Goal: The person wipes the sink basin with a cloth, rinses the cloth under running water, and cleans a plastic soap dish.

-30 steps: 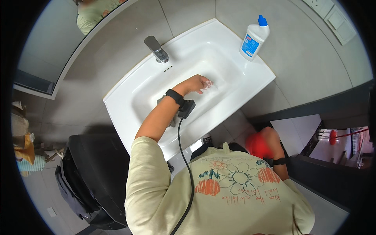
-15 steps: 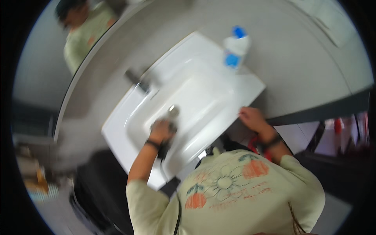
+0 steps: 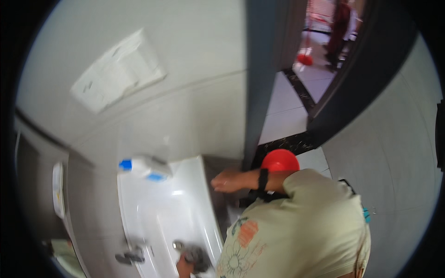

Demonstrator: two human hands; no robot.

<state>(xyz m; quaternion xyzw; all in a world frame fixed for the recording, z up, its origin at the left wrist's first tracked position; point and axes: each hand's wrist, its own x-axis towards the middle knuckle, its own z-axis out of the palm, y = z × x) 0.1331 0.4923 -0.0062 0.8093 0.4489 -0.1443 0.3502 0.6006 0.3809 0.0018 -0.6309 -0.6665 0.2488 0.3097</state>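
At the bottom of the view, my left hand is inside the white sink, against a dark grey bunched thing that looks like a rag. The fingers are partly cut off and blurred, but they seem closed on it. A round metal drain plug lies just beyond. My right hand hovers off the sink's right edge, fingers curled together, with nothing visible in them. On the sink's far rim stands a white bottle with a blue cap. A grey metal faucet sits on the left side.
A red bucket is on the floor beyond my right arm. Behind it, a doorway with a dark frame opens on another room, where a person shows blurred. A white wall-mounted holder is at upper left.
My view has swung right, bringing in the doorway and red bucket and shifting the sink to lower left. My left hand stays in the sink with the rag-like thing; my right hand remains beside its edge.
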